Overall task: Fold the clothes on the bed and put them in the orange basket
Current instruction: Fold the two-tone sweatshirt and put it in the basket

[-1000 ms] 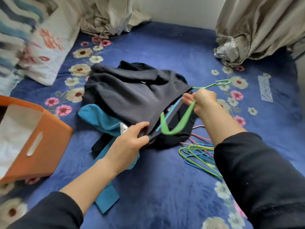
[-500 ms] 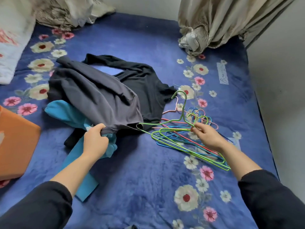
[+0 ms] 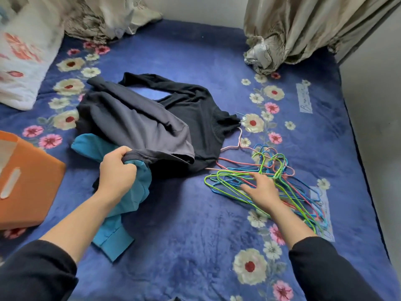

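Observation:
A dark grey garment lies crumpled in the middle of the blue flowered bed, over a black ribbed sweater and a teal garment. My left hand grips the near hem of the grey garment. My right hand rests flat, fingers spread, on a pile of coloured wire hangers to the right of the clothes. The orange basket stands at the left edge, partly out of view.
A white flowered pillow lies at the far left. Beige curtains bunch on the bed at the back right, more beige cloth at the back left. A wall borders the bed's right side.
My right hand pulled the green hanger out of the grey garment, laid it on the hanger pile and let go. My left hand keeps its hold on the hem.

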The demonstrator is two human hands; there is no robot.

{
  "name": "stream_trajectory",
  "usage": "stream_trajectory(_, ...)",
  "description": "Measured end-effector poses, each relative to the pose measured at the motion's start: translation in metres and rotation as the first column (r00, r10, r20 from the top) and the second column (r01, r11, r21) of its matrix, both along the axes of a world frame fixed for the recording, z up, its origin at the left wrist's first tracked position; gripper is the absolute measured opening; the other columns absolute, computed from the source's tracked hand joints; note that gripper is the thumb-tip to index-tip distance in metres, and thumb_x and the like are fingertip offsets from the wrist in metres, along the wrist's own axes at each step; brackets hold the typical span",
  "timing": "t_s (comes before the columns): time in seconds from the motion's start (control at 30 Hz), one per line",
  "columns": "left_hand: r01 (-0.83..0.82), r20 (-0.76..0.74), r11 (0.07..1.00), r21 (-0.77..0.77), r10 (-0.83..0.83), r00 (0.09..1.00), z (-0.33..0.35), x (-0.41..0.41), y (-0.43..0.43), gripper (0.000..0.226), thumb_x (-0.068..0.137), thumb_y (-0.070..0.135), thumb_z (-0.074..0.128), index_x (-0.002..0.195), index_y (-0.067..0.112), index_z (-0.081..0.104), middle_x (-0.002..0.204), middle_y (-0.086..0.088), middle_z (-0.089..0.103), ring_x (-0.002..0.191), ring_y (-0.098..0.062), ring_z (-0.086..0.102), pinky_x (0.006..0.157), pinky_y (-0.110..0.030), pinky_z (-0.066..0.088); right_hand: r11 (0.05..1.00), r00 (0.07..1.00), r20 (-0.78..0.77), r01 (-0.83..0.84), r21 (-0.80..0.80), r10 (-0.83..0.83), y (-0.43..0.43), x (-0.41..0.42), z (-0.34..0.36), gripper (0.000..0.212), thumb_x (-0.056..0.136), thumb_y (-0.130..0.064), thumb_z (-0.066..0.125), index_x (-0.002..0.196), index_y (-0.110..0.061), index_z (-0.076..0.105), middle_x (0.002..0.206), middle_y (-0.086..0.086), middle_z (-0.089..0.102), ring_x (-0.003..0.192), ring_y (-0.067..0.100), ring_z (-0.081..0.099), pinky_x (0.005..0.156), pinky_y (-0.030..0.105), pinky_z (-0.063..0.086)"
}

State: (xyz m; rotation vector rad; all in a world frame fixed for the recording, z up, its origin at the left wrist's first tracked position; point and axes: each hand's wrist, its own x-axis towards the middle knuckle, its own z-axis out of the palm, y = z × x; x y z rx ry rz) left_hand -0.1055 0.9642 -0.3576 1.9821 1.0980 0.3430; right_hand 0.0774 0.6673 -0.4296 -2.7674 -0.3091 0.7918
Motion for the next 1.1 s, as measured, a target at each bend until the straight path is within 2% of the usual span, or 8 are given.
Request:
stream_trajectory(0.23, 0.184, 0.178, 0.980, -0.078, -0.168, 0.970, 0.083, -0.029, 0.015, 0.028, 0.058, -0.001, 0.040, 0.061, 0.019, 0.058, 0.049, 0.009, 0.051, 0.047, -0.005, 0.042, 0.045, -0.019, 0.033, 0.959, 0.984, -0.016, -0.168, 0.227, 0.177, 0.139, -0.109, 0.023, 0.112, 0.075, -0.045, 0.074, 0.154, -0.029, -0.004, 0.160, -0.003, 0.005, 0.145, 0.020, 0.015, 0.109, 0.049, 0.027)
stream_trajectory(0.33, 0.258, 0.276, 0.960, -0.110, -0.220, 0.936, 0.126, -0.053, 0.030, 0.031, 0.058, -0.005, 0.039, 0.061, 0.017, 0.060, 0.052, 0.008, 0.055, 0.050, -0.005, 0.048, 0.047, -0.017, 0.037, 0.972, 0.997, 0.033, -0.079, 0.222, 0.074, 0.173, -0.126, 0.035, 0.064, 0.085, -0.031, 0.064, 0.143, -0.027, 0.039, 0.143, 0.000, 0.040, 0.128, 0.023, 0.040, 0.099, 0.043, 0.031)
stream_trajectory(0.4, 0.288, 0.297, 0.954, -0.088, -0.251, 0.921, 0.149, -0.069, 0.047, 0.033, 0.055, -0.002, 0.036, 0.062, 0.017, 0.062, 0.056, 0.000, 0.058, 0.055, -0.011, 0.051, 0.053, -0.020, 0.039, 0.908, 0.994, -0.053, 0.106, 0.405, -0.092, 0.183, -0.117, 0.051, 0.021, 0.086, -0.020, 0.057, 0.102, -0.026, 0.069, 0.098, -0.001, 0.063, 0.094, 0.024, 0.054, 0.089, 0.038, 0.037)
stream_trajectory(0.57, 0.259, 0.259, 0.963, 0.068, -0.268, 0.928, 0.192, -0.104, 0.096, 0.044, 0.064, -0.016, 0.033, 0.068, 0.015, 0.064, 0.063, -0.013, 0.062, 0.059, -0.015, 0.055, 0.056, -0.025, 0.040, 0.605, 0.975, -0.113, 0.208, 0.768, -0.191, 0.186, -0.071, 0.155, 0.025, 0.086, 0.004, 0.053, 0.069, -0.013, 0.059, 0.060, -0.001, 0.049, 0.056, 0.009, 0.042, 0.046, 0.015, 0.033)
stream_trajectory(0.73, 0.388, 0.123, 0.855, 0.344, -0.451, 0.884, 0.247, -0.136, 0.128, 0.056, 0.060, -0.021, 0.032, 0.073, 0.024, 0.063, 0.067, -0.004, 0.060, 0.068, -0.020, 0.054, 0.064, -0.030, 0.039, 0.532, 0.995, 0.103, -0.078, 0.843, -0.017, 0.188, -0.064, 0.277, 0.020, 0.082, 0.004, 0.053, 0.069, -0.011, 0.056, 0.060, 0.001, 0.050, 0.063, 0.015, 0.045, 0.062, 0.027, 0.038)
stream_trajectory(0.83, 0.468, 0.025, 0.722, 0.510, -0.556, 0.831, 0.288, -0.152, 0.148, 0.050, 0.056, -0.007, 0.035, 0.071, 0.035, 0.057, 0.067, 0.008, 0.058, 0.070, -0.013, 0.054, 0.064, -0.031, 0.041, 0.441, 0.981, 0.196, -0.175, 0.880, -0.002, 0.192, -0.077, 0.345, 0.020, 0.087, 0.003, 0.058, 0.070, -0.008, 0.055, 0.054, -0.008, 0.050, 0.049, 0.002, 0.044, 0.049, 0.013, 0.036)
stream_trajectory(0.93, 0.469, 0.007, 0.667, 0.579, -0.579, 0.815, 0.327, -0.155, 0.162, 0.037, 0.056, -0.007, 0.038, 0.067, 0.024, 0.054, 0.060, 0.000, 0.054, 0.063, -0.012, 0.052, 0.061, -0.033, 0.040, 0.345, 0.955, 0.296, -0.272, 0.898, -0.017, 0.198, -0.088, 0.403, 0.007, 0.089, -0.005, 0.063, 0.082, -0.007, 0.063, 0.072, 0.002, 0.060, 0.064, 0.006, 0.056, 0.062, 0.016, 0.047)
stream_trajectory(1.1, 0.629, 0.278, 0.772, 0.090, -0.626, 0.729, 0.380, -0.159, 0.161, 0.047, 0.054, -0.011, 0.049, 0.090, 0.012, 0.069, 0.075, -0.001, 0.067, 0.070, -0.014, 0.061, 0.055, -0.022, 0.047, 0.363, 0.874, 0.470, -0.402, 0.841, -0.122, 0.197, -0.089, 0.458, 0.010, 0.087, -0.031, 0.067, 0.089, -0.022, 0.071, 0.092, 0.004, 0.073, 0.089, 0.023, 0.069, 0.088, 0.045, 0.056)
